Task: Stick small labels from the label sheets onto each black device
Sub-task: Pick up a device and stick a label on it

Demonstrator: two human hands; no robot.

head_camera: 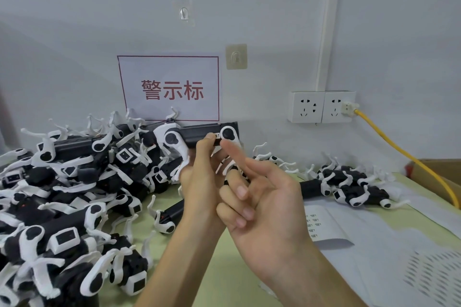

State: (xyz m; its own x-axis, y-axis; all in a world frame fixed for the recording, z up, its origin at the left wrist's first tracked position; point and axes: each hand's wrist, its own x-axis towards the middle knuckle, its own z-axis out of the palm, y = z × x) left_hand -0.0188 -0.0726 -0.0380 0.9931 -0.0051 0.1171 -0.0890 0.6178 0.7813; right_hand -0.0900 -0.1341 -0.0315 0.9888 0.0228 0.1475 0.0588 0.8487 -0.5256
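The step in hand looked like the pressing-down of a label, not the peeling of one. The left hand [199,177] held one black device [199,133] up off the surface, in front of the wall sign [169,87], its fingers curled round the underside of the body and the thumb lying on the front face. Just beside that thumb sat a small pale label [216,136], between the device's two white arm mounts. The right hand [262,202] held nothing: its index finger was stretched out with the tip at the device's lower edge, right by the label, while the other three fingers were loosely curled into the palm. Whether the fingertip was truly pressing the label or only just beside it could not be told. The label seemed to be on the device already, so the next move would probably call for a firm rub across it to seat the edges, then setting this device down apart from the unlabelled ones. The big heap of devices [74,182] lay on the left of the green surface [224,269] and a smaller group [349,187] lay on the right, near the label sheets [321,227]. After that, a fresh label would have to be pinched off a sheet with the right fingers and another device picked up.
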